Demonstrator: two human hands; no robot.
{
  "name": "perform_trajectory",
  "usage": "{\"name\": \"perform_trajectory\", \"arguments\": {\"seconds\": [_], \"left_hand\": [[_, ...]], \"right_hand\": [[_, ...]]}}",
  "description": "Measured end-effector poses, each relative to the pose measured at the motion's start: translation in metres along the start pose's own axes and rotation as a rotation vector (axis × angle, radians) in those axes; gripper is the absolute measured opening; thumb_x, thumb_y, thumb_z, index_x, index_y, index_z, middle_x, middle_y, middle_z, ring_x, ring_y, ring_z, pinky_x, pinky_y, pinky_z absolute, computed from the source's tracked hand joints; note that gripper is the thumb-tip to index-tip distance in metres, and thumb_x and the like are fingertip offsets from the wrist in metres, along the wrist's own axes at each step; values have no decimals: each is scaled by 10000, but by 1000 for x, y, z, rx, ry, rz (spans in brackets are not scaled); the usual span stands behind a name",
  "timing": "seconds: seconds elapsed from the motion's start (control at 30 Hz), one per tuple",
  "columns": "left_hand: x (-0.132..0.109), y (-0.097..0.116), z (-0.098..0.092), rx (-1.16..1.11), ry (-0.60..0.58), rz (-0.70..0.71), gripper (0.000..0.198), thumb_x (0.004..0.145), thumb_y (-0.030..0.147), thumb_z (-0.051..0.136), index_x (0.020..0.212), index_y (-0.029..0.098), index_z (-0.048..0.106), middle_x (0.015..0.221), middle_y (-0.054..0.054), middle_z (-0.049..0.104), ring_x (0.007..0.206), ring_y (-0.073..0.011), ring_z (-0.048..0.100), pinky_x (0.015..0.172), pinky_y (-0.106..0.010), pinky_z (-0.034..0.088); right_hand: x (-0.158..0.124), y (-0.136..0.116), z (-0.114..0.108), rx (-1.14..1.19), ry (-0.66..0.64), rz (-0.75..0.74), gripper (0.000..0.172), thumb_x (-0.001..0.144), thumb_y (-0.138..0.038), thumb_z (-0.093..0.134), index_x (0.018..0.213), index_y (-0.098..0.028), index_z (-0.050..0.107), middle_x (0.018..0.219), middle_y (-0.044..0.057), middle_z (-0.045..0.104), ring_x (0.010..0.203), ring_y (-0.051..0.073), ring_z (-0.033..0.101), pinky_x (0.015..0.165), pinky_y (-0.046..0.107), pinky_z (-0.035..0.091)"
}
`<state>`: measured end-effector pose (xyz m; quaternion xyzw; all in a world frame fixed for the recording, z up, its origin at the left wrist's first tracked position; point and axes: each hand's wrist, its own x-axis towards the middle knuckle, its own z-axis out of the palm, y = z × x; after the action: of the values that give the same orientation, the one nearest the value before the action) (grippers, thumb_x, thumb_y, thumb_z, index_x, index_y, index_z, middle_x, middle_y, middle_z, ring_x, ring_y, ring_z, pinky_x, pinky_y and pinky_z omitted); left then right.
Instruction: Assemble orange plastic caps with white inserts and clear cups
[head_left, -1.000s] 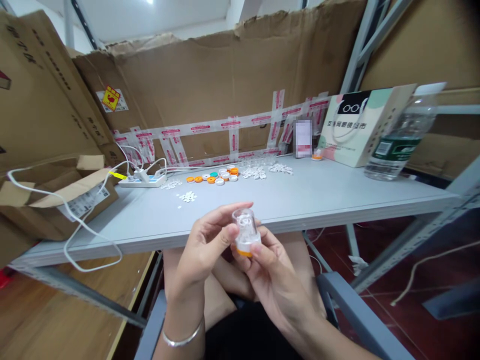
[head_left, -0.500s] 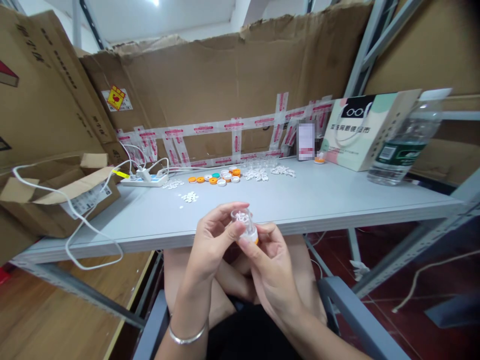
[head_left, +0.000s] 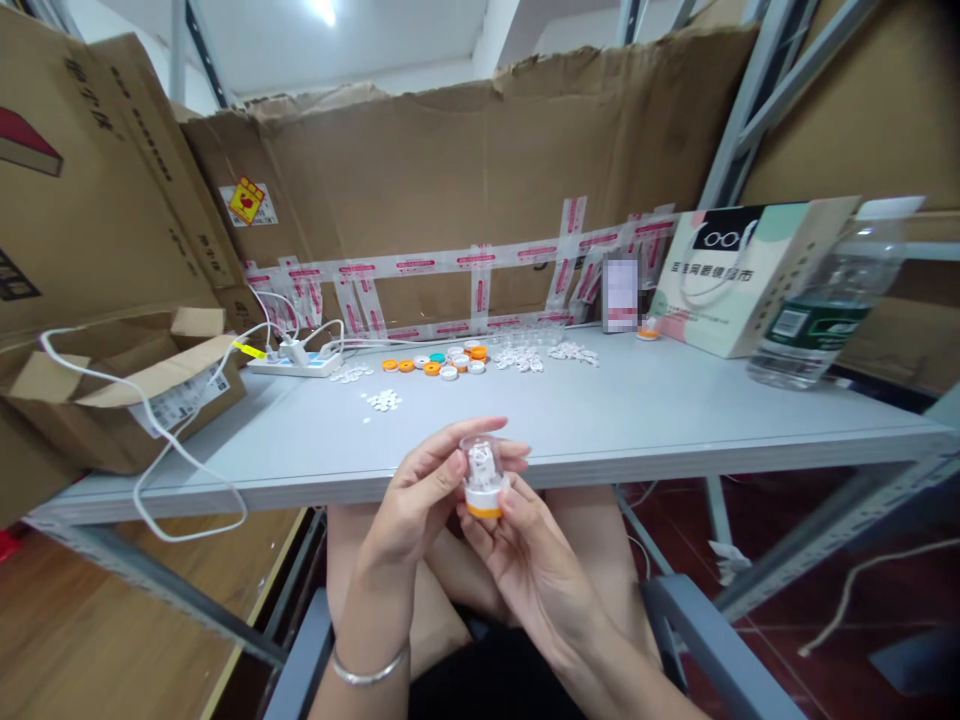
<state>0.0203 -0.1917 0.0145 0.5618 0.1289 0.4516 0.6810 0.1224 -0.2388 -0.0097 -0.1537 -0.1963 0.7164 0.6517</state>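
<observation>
Both my hands are on a small clear domed container [head_left: 482,470] with a white and orange base and white parts inside. It stands nearly upright between them, just in front of the desk edge. My left hand [head_left: 427,490] curves round the clear dome, thumb at its left side and fingers behind. Lower down, my right hand [head_left: 525,540] pinches the white and orange base between thumb and fingers. On the desk [head_left: 540,425] beyond lie orange, white and green round caps [head_left: 432,369], small white discs [head_left: 385,400] and heaps of small white parts [head_left: 519,359].
At the left stand an open cardboard box [head_left: 191,390] and a power strip [head_left: 294,366] with a white cable looping over the desk edge. A phone [head_left: 621,295], a paper bag [head_left: 720,280] and a water bottle [head_left: 832,300] stand at the right. Cardboard [head_left: 420,180] closes off the back.
The container has turned from tilted to nearly upright and moved slightly down, its orange base now facing me. My left fingers have stretched out behind the dome. The view has shifted slightly.
</observation>
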Motion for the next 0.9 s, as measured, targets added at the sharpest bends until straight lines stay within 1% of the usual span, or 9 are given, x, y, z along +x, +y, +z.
{"name": "perform_trajectory", "arguments": {"seconds": [0.07,0.13,0.27,0.4,0.5,0.63,0.77,0.83,0.9], "left_hand": [[-1,-1,-1,46,22,47,382,848,391,512,1175,206,580,1169,-99,607,1072,-229,558,916,-321,438],[-1,-3,-1,131,91,88,451,801,464,556,1167,202,588,1190,-95,579,1071,-224,539,891,-293,445],[0,-5,-2,192,266,82,370,697,341,714,1036,211,638,897,-42,641,804,-132,587,686,-192,461],[1,-7,-1,78,246,32,285,687,344,721,897,161,659,825,-65,673,715,-136,609,635,-205,476],[3,-9,-2,-46,156,-24,276,718,371,685,891,157,670,815,-74,688,649,-135,623,576,-206,483],[5,-10,-2,-138,95,-66,233,784,359,611,886,159,675,812,-79,703,781,-195,659,677,-261,507],[4,-12,-2,-49,176,-31,345,843,428,503,995,161,658,1044,-109,665,981,-217,600,813,-289,474],[3,-13,-3,18,225,17,418,783,481,571,1072,185,626,1071,-95,637,944,-199,587,763,-259,476],[3,-14,-5,98,286,44,459,682,436,699,1067,198,620,961,-65,639,817,-159,580,669,-216,465]], "right_hand": [[1,2,0,-70,36,-80,236,625,-227,769,806,-200,619,832,-29,674,764,74,621,754,172,503],[3,4,-1,-156,66,-162,240,615,-213,775,772,-199,594,823,-33,664,788,78,607,760,176,485],[6,7,-4,-257,76,-228,231,627,-211,767,761,-195,580,808,-26,664,780,89,601,739,193,480],[6,6,-8,-137,40,-122,183,644,-234,756,711,-181,594,745,-27,655,684,73,601,675,176,504],[4,7,-10,30,15,42,190,645,-282,755,758,-180,642,739,-16,680,646,66,625,651,155,527],[4,9,-10,129,16,202,295,621,-353,762,818,-154,668,740,17,706,630,64,647,654,126,532],[7,7,-9,-4,68,-10,195,657,-271,749,782,-184,627,744,-23,684,671,69,642,695,164,529],[8,6,-9,-123,85,-157,194,654,-236,750,776,-190,607,777,-25,678,720,81,634,733,192,518],[9,7,-11,-219,88,-236,206,647,-226,754,783,-190,603,829,-12,681,779,94,627,773,206,503]]}}
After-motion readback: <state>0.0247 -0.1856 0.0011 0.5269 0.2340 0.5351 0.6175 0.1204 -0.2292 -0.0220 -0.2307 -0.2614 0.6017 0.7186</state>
